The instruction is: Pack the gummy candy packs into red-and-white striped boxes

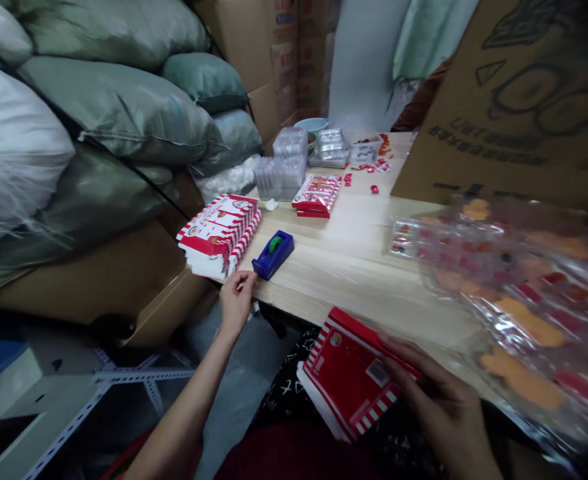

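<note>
My right hand (437,390) holds a red and white printed carton (351,370) over my lap, at the table's front edge. The carton's striped sides and a barcode label show, and a white flap hangs at its lower left. At the table edge my left hand (237,297) is closed in a pinch, right by the front end of a blue tape dispenser (275,253) with a green core. Whatever lies between those fingertips is too small to make out. Just behind this hand leans a stack of red and white cartons (221,230).
Clear plastic bags with orange and red pieces (524,300) cover the table's right side, beside a large cardboard sheet (514,113). Farther back are clear plastic trays (281,173) and filled red packs (318,193). Large sacks (119,113) are piled at left.
</note>
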The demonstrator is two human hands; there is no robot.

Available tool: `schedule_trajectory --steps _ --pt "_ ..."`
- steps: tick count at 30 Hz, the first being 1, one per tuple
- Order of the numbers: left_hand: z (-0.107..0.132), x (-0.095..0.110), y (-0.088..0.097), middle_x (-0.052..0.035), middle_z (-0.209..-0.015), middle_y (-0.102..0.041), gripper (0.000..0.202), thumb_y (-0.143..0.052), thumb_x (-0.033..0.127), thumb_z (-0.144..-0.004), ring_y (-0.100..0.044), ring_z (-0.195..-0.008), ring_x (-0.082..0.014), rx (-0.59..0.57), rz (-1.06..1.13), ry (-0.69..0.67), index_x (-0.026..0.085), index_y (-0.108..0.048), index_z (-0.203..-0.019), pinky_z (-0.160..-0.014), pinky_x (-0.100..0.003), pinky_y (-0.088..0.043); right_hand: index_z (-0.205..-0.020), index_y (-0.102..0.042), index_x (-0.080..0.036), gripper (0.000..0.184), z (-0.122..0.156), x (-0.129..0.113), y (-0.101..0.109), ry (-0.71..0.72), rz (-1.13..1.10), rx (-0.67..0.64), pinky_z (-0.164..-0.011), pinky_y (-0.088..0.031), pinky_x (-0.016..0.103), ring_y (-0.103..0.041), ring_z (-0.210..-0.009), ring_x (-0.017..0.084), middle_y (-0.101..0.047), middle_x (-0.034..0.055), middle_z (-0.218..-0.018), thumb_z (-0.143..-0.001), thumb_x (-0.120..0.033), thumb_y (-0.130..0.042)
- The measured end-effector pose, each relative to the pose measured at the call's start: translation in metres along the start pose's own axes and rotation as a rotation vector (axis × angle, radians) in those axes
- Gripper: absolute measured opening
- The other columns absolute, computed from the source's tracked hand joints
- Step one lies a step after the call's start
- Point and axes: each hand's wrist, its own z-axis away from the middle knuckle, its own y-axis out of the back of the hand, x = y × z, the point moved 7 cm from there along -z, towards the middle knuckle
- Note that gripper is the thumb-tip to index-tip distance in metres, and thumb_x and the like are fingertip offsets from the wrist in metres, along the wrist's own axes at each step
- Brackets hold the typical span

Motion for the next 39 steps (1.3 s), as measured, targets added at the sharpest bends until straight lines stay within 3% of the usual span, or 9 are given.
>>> schedule_trajectory --steps 4,9,13,21,27,30,32,35,39 --pt "0.089 0.057 -0.03 -0.0003 -0.074 -0.071 0.019 -0.072 0.037 -0.09 -0.064 -0.07 -0.0146 -0.228 0.177 0.035 0.019 -0.077 -0.094 -0.072 -0.026 -0.053 -0.126 -0.073 -0.04 0.037 0.007 -0.029 -0.029 0.206 0.104 -0.008 -0.1 -0.062 0.044 -0.072 -0.115 0.026 -0.075 0.0016 -0.127 -0.097 -0.019 -0.062" --pt "0.156 0.069 -0.068 0.0005 -0.077 -0.074 0.048 -0.077 0.032 -0.087 -0.066 -0.066 -0.0117 -0.348 0.474 0.289 0.021 -0.065 -0.132 -0.07 -0.024 -0.056 -0.141 -0.063 -0.04 0.054 0.016 -0.036 -0.059 0.364 0.16 -0.079 -0.104 -0.061 0.041 -0.069 -0.124 0.025 -0.067 0.0018 -0.141 -0.098 -0.007 -0.055" --pt "0.154 0.051 -0.07 0.0032 -0.072 -0.071 0.075 -0.081 0.031 -0.085 -0.064 -0.061 -0.01 -0.273 0.531 0.361 0.021 -0.043 -0.148 -0.067 -0.021 -0.054 -0.145 -0.059 -0.039 0.059 0.02 -0.03 -0.065 0.39 0.165 -0.116 -0.106 -0.06 0.042 -0.066 -0.128 0.026 -0.063 0.0026 -0.146 -0.097 -0.004 -0.054" --pt "0.148 0.017 -0.079 0.0011 -0.074 -0.071 0.072 -0.084 0.042 -0.079 -0.065 -0.062 -0.0144 -0.366 0.467 0.503 0.022 -0.048 -0.138 -0.066 -0.027 -0.053 -0.145 -0.059 -0.038 0.059 0.015 -0.022 -0.064 0.386 0.16 -0.108 -0.104 -0.062 0.041 -0.068 -0.125 0.024 -0.067 0.003 -0.141 -0.097 -0.004 -0.053" --pt "0.118 0.041 -0.05 -0.0036 -0.108 -0.064 0.061 -0.089 0.04 -0.074 -0.061 -0.096 -0.0215 -0.102 -0.122 -0.204 0.03 -0.062 -0.127 -0.087 -0.035 -0.05 -0.132 -0.069 -0.037 0.042 -0.001 -0.026 -0.05 0.285 0.097 -0.108 -0.099 -0.062 0.043 -0.071 -0.118 0.024 -0.073 0.0043 -0.128 -0.099 -0.012 -0.057" --pt "0.113 0.084 -0.058 -0.0058 -0.127 -0.066 0.042 -0.083 0.028 -0.084 -0.054 -0.123 -0.0278 -0.262 -0.233 -0.686 0.035 -0.07 -0.123 -0.107 -0.045 -0.043 -0.127 -0.072 -0.037 0.034 -0.013 -0.025 -0.042 0.168 -0.028 -0.19 -0.099 -0.061 0.042 -0.071 -0.117 0.023 -0.074 0.0036 -0.127 -0.099 -0.019 -0.062" --pt "0.109 0.1 -0.072 -0.0041 -0.124 -0.072 0.028 -0.077 0.024 -0.089 -0.051 -0.132 -0.0293 -0.49 -0.227 -0.835 0.036 -0.076 -0.115 -0.113 -0.049 -0.039 -0.122 -0.075 -0.037 0.029 -0.021 -0.02 -0.035 0.081 -0.106 -0.215 -0.101 -0.06 0.043 -0.07 -0.119 0.024 -0.076 0.0025 -0.125 -0.098 -0.024 -0.066" --pt "0.092 0.097 -0.087 -0.0057 -0.121 -0.076 0.024 -0.07 0.028 -0.095 -0.057 -0.129 -0.0278 -0.641 -0.126 -0.71 0.03 -0.075 -0.118 -0.111 -0.048 -0.043 -0.113 -0.08 -0.033 0.023 -0.031 -0.001 -0.021 -0.072 -0.187 -0.136 -0.096 -0.062 0.043 -0.073 -0.112 0.026 -0.079 0.0032 -0.118 -0.091 -0.032 -0.074" --pt "0.078 0.047 -0.098 -0.0115 -0.128 -0.071 0.057 -0.081 0.035 -0.085 -0.066 -0.111 -0.0247 -0.636 -0.043 -0.279 0.024 -0.062 -0.138 -0.095 -0.039 -0.053 -0.111 -0.08 -0.028 0.029 -0.032 0.038 0.012 -0.326 -0.396 0.214 -0.075 -0.067 0.037 -0.078 -0.081 0.023 -0.083 0.0049 -0.102 -0.085 -0.038 -0.082"
